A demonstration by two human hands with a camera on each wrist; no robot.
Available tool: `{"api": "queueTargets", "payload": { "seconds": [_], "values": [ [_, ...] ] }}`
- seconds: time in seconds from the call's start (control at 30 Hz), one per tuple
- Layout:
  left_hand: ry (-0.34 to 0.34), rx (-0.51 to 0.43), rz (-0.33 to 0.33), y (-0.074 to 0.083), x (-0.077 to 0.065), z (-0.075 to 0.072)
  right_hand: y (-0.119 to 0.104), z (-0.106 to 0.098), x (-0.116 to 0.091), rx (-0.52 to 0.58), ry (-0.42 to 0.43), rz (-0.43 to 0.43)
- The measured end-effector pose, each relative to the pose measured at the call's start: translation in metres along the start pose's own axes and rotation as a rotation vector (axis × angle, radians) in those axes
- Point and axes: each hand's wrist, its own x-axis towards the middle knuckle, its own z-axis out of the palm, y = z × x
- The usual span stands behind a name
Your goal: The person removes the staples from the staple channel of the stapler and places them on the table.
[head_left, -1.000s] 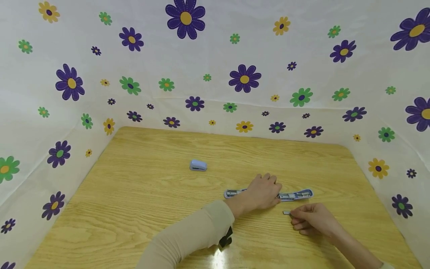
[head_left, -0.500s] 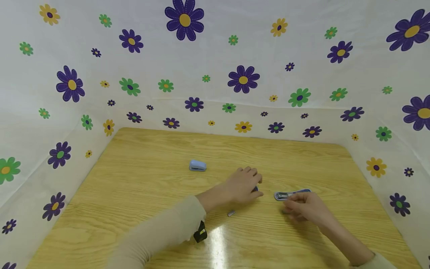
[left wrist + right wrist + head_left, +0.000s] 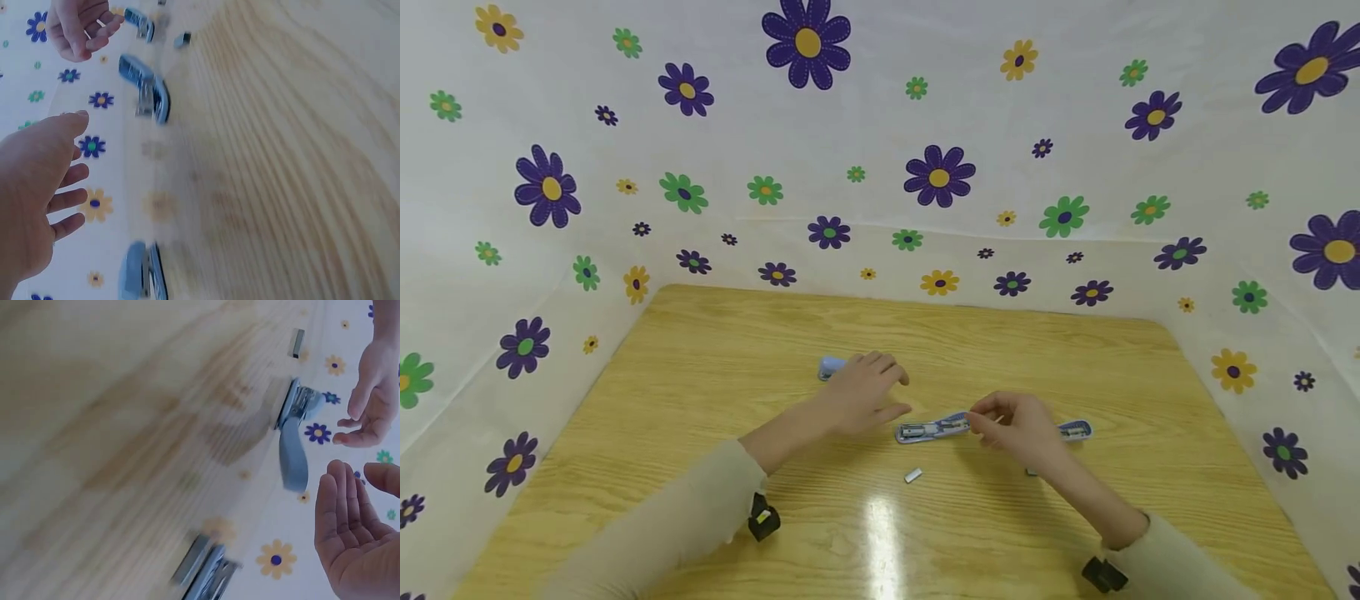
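My left hand [image 3: 857,396] hovers with loose, parted fingers beside the closed light-blue mini stapler [image 3: 142,275], partly covering it in the head view. Nothing is in its grasp. My right hand [image 3: 1018,425] is over the gap between two staplers that lie opened out flat, its fingers relaxed and holding nothing. Its fingertips overlap the end of the left opened stapler [image 3: 931,429]. Behind its wrist shows the end of the right opened stapler [image 3: 1077,430]. A short strip of staples [image 3: 913,475] lies in front of the left one. Another staple strip [image 3: 190,559] lies beside the right one.
The staplers rest on a wood-grain table [image 3: 737,350]. A white cloth [image 3: 865,117] printed with flowers rises along its back and sides. Light glares off the table's front [image 3: 883,542]. Each wrist wears a small black camera.
My left hand has moved left, off the left opened stapler to the closed one. My right hand has let go of the staple strip it pinched and moved left.
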Motion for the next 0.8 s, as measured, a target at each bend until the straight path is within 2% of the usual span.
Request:
{"api": "queueTargets", "payload": {
  "seconds": [0.13,0.4,0.63,0.8],
  "values": [
    [0.056,0.013,-0.031,-0.023,-0.017,-0.011,-0.012,0.019,0.014,-0.127,0.047,-0.125],
    [0.122,0.08,-0.088,-0.066,-0.049,-0.019,-0.04,0.055,0.041,-0.267,0.096,-0.206],
    [0.113,0.106,-0.137,-0.087,-0.064,-0.017,-0.055,0.08,0.067,-0.537,0.038,-0.387],
    [0.074,0.105,-0.156,-0.098,-0.065,-0.011,-0.063,0.093,0.085,-0.695,-0.025,-0.457]
  ]
}}
